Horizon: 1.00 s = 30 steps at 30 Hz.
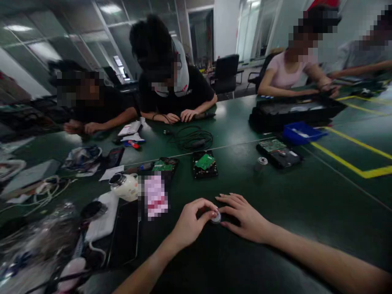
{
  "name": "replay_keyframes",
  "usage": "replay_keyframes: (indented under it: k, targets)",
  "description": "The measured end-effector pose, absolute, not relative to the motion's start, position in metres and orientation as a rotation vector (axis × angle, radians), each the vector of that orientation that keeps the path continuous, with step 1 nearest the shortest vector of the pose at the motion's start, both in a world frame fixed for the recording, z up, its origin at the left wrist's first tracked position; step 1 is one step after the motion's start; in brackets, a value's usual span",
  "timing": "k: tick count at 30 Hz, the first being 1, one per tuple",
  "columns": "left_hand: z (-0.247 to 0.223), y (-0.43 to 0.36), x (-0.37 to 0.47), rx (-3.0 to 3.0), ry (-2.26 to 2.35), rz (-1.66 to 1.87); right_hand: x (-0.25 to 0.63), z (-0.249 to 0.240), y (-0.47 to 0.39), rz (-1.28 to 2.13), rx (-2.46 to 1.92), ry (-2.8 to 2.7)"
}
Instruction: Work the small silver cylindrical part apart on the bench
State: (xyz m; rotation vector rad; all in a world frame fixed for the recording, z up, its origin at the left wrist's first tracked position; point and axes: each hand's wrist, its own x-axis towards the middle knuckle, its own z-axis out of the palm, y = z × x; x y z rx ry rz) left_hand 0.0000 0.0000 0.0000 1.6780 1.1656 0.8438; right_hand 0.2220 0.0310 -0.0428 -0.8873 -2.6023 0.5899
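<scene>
Both my hands rest on the dark green table (275, 204) near its front edge. My left hand (191, 222) pinches a small round silver part (216, 217) between thumb and fingertips. My right hand (243, 216) lies flat beside it, fingers stretched out and touching the same part from the right. A dark flat object seems to lie under my hands, mostly hidden. Beyond them sits an opened hard drive with a green circuit board (204, 163), and a second one (164, 165) to its left.
A white mug (125, 186), a black tablet (124, 237) and tangled cables (45, 188) crowd the left. A black cable coil (191, 138), a small metal disc (262, 161), another drive (278, 152) and a blue tray (300, 132) lie farther off. Several people work across the table.
</scene>
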Motion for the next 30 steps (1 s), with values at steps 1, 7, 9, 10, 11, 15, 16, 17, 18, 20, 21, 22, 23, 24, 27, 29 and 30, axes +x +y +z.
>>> replay_keyframes:
  k: [1,7,9,10,11,15,16,17,18,20,21,22,23,24,27,29,30]
  targets:
    - [0.002,0.002,0.000,1.690,1.158,0.842,0.222,-0.042,0.032,0.592,-0.887,-2.599]
    - [0.010,0.006,-0.002,1.788,1.109,0.833,0.223,-0.038,0.033,0.608,-0.899,-2.602]
    - [0.013,0.006,-0.003,1.827,1.082,0.815,0.223,-0.038,0.032,0.609,-0.898,-2.603]
    - [0.015,0.005,-0.004,1.852,1.075,0.804,0.223,-0.038,0.032,0.608,-0.895,-2.601]
    - [0.017,0.005,-0.005,1.879,1.077,0.798,0.223,-0.038,0.032,0.607,-0.894,-2.597]
    - [0.019,0.003,-0.007,1.974,1.186,0.862,0.223,-0.039,0.032,0.610,-0.890,-2.581]
    - [0.018,0.002,-0.007,1.993,1.223,0.885,0.223,-0.039,0.032,0.611,-0.887,-2.579]
    - [0.017,0.002,-0.006,2.014,1.258,0.900,0.223,-0.039,0.032,0.611,-0.883,-2.578]
    - [0.016,0.002,-0.006,2.038,1.288,0.909,0.223,-0.039,0.032,0.611,-0.879,-2.576]
    - [0.014,0.001,-0.005,2.087,1.325,0.911,0.222,-0.040,0.032,0.608,-0.878,-2.570]
    - [0.014,0.001,-0.004,2.108,1.330,0.909,0.222,-0.040,0.032,0.607,-0.879,-2.568]
    - [0.014,0.001,-0.004,2.124,1.328,0.911,0.222,-0.040,0.032,0.606,-0.881,-2.568]
    - [0.014,0.000,-0.003,2.135,1.323,0.917,0.222,-0.039,0.032,0.605,-0.885,-2.572]
    - [0.014,0.000,-0.003,2.145,1.314,0.925,0.222,-0.039,0.032,0.603,-0.888,-2.577]
    - [0.016,-0.001,-0.002,2.170,1.273,0.953,0.222,-0.039,0.031,0.601,-0.890,-2.583]
    - [0.016,-0.002,-0.003,2.166,1.262,0.976,0.222,-0.038,0.031,0.604,-0.889,-2.580]
    - [0.016,-0.001,-0.003,2.158,1.268,0.987,0.222,-0.038,0.032,0.607,-0.890,-2.582]
